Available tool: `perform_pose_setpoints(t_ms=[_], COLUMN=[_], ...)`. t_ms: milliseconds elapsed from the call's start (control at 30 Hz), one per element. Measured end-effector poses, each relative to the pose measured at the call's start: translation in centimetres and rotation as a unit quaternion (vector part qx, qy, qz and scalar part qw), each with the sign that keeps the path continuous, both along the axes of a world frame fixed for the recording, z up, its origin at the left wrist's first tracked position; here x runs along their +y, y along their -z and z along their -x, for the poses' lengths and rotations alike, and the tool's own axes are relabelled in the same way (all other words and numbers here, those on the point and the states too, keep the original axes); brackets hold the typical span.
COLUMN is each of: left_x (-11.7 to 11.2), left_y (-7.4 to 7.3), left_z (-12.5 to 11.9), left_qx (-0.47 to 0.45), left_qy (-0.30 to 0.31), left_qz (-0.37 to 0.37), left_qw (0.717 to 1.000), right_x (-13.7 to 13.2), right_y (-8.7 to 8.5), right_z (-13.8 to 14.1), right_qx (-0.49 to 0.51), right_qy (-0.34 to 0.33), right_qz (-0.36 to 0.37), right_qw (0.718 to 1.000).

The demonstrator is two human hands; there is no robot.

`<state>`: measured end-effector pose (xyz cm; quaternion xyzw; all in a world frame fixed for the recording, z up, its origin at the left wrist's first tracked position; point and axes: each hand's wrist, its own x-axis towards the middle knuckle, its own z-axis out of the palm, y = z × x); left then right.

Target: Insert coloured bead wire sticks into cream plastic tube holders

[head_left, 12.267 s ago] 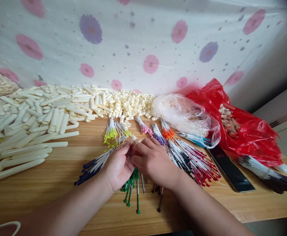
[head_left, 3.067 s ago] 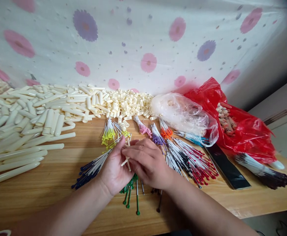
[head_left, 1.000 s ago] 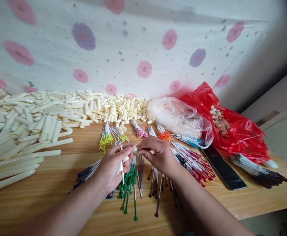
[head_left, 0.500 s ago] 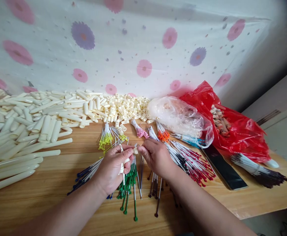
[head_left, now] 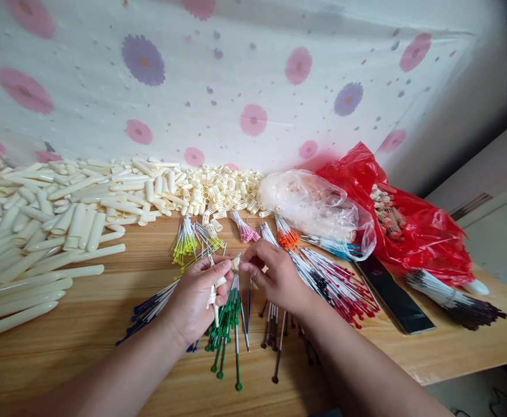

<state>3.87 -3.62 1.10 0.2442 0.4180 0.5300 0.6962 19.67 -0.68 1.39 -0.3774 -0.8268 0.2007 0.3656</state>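
Observation:
My left hand (head_left: 199, 298) is closed around a slim cream plastic piece (head_left: 212, 295) with short side stubs. At its thumb and index tip is a small pale piece (head_left: 236, 262). Close beside that piece, my right hand (head_left: 273, 275) has its thumb and index curled together, a gap showing behind the tips; what lies between them, if anything, is too small to make out. Under the hands, green-headed white sticks (head_left: 225, 324) fan out on the table. Dark brown-headed sticks (head_left: 274, 336) lie below my right hand, and blue-headed sticks (head_left: 149, 310) beside my left wrist.
Cream tubes (head_left: 62, 214) and small slotted cream pieces (head_left: 218, 188) are heaped along the back. Yellow (head_left: 184, 243), pink (head_left: 245, 229), orange (head_left: 287, 234) and red-headed (head_left: 344, 289) sticks lie around. Rightward are a clear bag (head_left: 314, 202), a red bag (head_left: 431, 237) and a black flat object (head_left: 394, 298).
My right hand's fingers have loosened and drawn slightly back from the small pale piece, opening a gap behind the thumb. My left hand keeps its grip. The view has shifted slightly.

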Motion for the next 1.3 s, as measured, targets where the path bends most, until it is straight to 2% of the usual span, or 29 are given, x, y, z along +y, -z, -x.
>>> perform_pose_setpoints(t_ms=[133,233,367,500,633,767,900,1300], left_x=[0.05,0.09,0.06,0.07,0.15,0.12,0.13,0.07], left_y=[-0.04,-0.04,-0.11,-0.29,-0.51,-0.65,-0.58,-0.25], left_z=[-0.05,-0.01,0.04,-0.06,-0.15,-0.09,-0.04,-0.06], left_qx=[0.004,0.003,0.010,0.015,0.017,0.008,0.010,0.021], left_qy=[0.000,-0.002,-0.002,-0.003,-0.006,-0.002,-0.002,0.004], left_qz=[0.003,0.002,0.005,0.017,0.019,0.018,0.021,0.016], left_qw=[1.000,1.000,1.000,1.000,1.000,1.000,1.000,1.000], right_x=[0.12,0.17,0.15,0.18,0.36,0.35,0.13,-0.08], right_y=[0.05,-0.14,-0.38,-0.24,0.02,0.00,-0.15,-0.47], right_z=[-0.03,-0.19,-0.35,-0.10,0.23,0.15,0.21,0.34], right_qx=[-0.015,0.001,-0.022,-0.023,-0.029,-0.013,-0.043,-0.071], right_qy=[0.021,-0.001,0.013,-0.009,0.031,-0.004,0.023,0.028], right_qz=[0.006,0.003,-0.004,-0.014,-0.016,-0.024,-0.014,-0.033], right_qw=[1.000,1.000,1.000,1.000,0.999,1.000,0.999,0.997])
